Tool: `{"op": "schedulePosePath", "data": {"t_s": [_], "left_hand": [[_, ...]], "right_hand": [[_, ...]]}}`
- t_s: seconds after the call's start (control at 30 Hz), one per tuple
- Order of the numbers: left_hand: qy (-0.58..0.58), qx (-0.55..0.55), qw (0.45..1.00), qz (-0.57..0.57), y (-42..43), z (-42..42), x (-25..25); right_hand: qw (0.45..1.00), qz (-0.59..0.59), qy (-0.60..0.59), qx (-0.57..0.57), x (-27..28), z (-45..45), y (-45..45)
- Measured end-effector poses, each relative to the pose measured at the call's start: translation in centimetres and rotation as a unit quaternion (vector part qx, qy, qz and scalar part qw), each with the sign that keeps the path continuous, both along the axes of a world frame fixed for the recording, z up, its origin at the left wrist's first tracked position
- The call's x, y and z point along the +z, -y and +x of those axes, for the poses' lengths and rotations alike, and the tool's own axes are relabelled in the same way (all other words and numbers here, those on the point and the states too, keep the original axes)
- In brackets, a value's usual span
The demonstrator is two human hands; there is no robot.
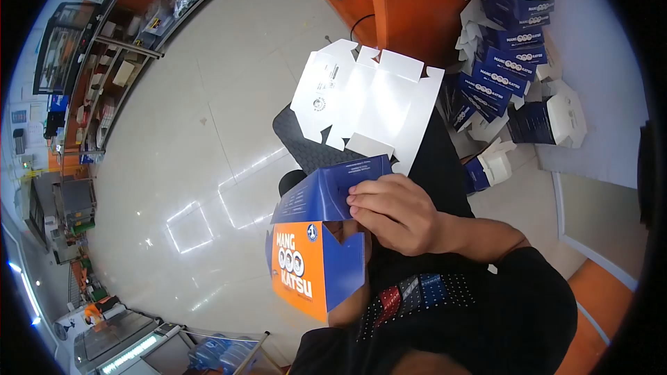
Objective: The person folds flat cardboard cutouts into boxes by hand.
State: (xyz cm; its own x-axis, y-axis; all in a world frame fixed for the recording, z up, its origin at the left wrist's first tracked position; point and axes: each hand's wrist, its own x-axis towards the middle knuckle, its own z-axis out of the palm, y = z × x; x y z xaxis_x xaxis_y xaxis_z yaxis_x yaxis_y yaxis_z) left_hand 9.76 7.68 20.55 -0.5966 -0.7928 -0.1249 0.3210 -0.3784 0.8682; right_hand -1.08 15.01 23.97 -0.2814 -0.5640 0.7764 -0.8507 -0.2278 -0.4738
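Observation:
My right hand (pixel 396 212) pinches the blue lid panel of a partly folded paperboard food box (pixel 299 264). The box has an orange front with white "MANG KATSU" lettering and blue side flaps standing out. My left hand (pixel 346 309) is behind the box, gripping it from the back; most of its fingers are hidden, with some skin showing at the box's opening. Beyond the box, a flat unfolded box blank (pixel 361 97) lies white side up across my lap, over a dark textured surface (pixel 299 139).
A tall pile of folded blue-and-white boxes (pixel 497 76) leans by the wall at right, with another box (pixel 490 167) below it. An orange cabinet (pixel 413 14) stands ahead. Shelves with goods (pixel 125 62) line the left side, across the tiled floor (pixel 201 118).

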Motion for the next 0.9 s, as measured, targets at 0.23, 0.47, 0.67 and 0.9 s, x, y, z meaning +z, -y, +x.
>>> {"op": "schedulePosePath", "data": {"t_s": [0.23,0.47,0.67,0.9], "left_hand": [[-0.001,0.013,1.000,0.000,-0.5,-0.1,0.4],[0.000,0.022,1.000,0.002,-1.0,-0.1,0.5],[0.001,0.029,1.000,0.006,-1.1,-0.1,0.5],[0.011,0.046,0.999,0.015,-1.0,0.0,0.4]], "right_hand": [[0.996,0.045,-0.080,0.012,0.1,-1.4,-0.5],[0.992,0.104,-0.073,0.008,1.6,-1.0,-1.0],[0.991,0.111,-0.068,0.016,1.3,-1.1,-0.8],[0.993,0.096,-0.063,0.013,1.7,-1.2,-0.6]]}}
